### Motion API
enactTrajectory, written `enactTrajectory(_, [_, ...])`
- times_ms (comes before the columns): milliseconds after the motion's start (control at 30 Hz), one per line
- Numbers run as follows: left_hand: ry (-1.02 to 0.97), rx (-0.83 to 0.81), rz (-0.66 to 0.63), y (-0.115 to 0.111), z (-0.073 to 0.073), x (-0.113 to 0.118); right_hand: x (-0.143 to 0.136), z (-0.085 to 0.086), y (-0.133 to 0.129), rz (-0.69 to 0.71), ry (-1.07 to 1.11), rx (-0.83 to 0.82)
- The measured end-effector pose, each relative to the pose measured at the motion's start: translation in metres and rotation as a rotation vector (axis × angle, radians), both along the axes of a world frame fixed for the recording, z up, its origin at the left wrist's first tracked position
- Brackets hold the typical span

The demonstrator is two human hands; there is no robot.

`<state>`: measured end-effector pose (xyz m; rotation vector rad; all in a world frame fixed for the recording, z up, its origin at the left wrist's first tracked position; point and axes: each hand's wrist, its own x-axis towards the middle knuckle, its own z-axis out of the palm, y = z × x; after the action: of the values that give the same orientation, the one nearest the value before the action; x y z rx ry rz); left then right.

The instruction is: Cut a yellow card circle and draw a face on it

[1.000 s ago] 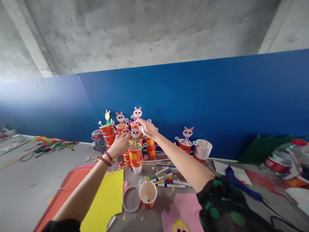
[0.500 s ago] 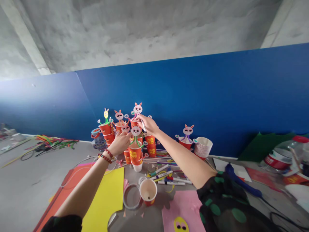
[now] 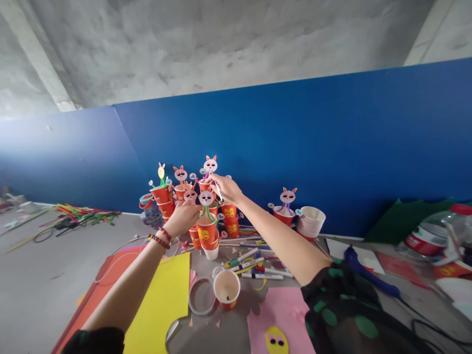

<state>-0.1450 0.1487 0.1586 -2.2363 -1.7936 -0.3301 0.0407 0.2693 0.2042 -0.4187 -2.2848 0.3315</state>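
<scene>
My right hand (image 3: 226, 188) is closed around a white marker pen (image 3: 219, 191), its dark tip pointing down. Its fingertips are beside the back paper rabbit (image 3: 210, 164), which rises on pipe-cleaner limbs from a red paper cup. My left hand (image 3: 184, 216), a beaded bracelet (image 3: 160, 241) at the wrist, reaches into the group with bent fingers. It is next to a pink rabbit head (image 3: 190, 195); what its fingertips pinch is hidden. Just in front stands another rabbit (image 3: 206, 198) in a stacked red cup (image 3: 207, 232) with yellow print.
A lone rabbit cup (image 3: 283, 212) and a stack of white bowls (image 3: 311, 221) stand to the right. Several markers (image 3: 261, 276), a tape roll (image 3: 202, 296), an upright cup (image 3: 226, 287) and yellow paper (image 3: 162, 300) lie nearer. A blue glue gun (image 3: 368, 273) with its cord is at the right.
Both hands stay almost in place, and the right still holds the marker pen. The view has shifted very slightly.
</scene>
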Motion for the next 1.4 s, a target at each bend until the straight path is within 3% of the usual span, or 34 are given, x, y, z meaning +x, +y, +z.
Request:
enactTrajectory(367, [-0.114,0.026,-0.007,0.002,-0.005,0.0,0.004,-0.007,-0.002,-0.031,0.015,-0.006])
enactTrajectory(867, [-0.429,0.162,0.274,0.018,-0.011,0.008,0.004,-0.012,-0.004,-0.049,0.039,-0.011])
enactTrajectory(1400, [-0.499,0.162,0.177,0.02,-0.017,0.005,-0.003,-0.016,-0.01,-0.109,0.03,0.027])
